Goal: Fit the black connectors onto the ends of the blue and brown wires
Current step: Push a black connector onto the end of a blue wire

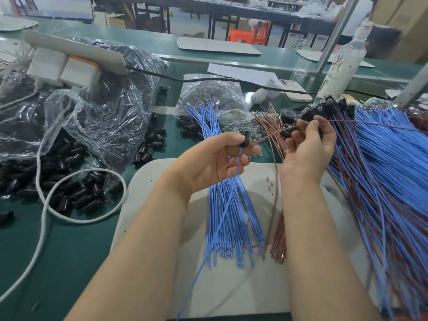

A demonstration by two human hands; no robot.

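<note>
Black connector sits pinched in the left hand, a blue wire trailing below; the right hand is closed on a brown wire aimed at it. The bare tip could miss or bend. Loose wires crowd the tabletop and may snag.

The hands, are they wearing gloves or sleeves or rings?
No. The left hand and right hand are bare, without gloves. Both forearms are uncovered down to the picture's bottom edge, so no sleeves show. I see no rings, watch or bracelet. The nails look short and unpainted.
</note>
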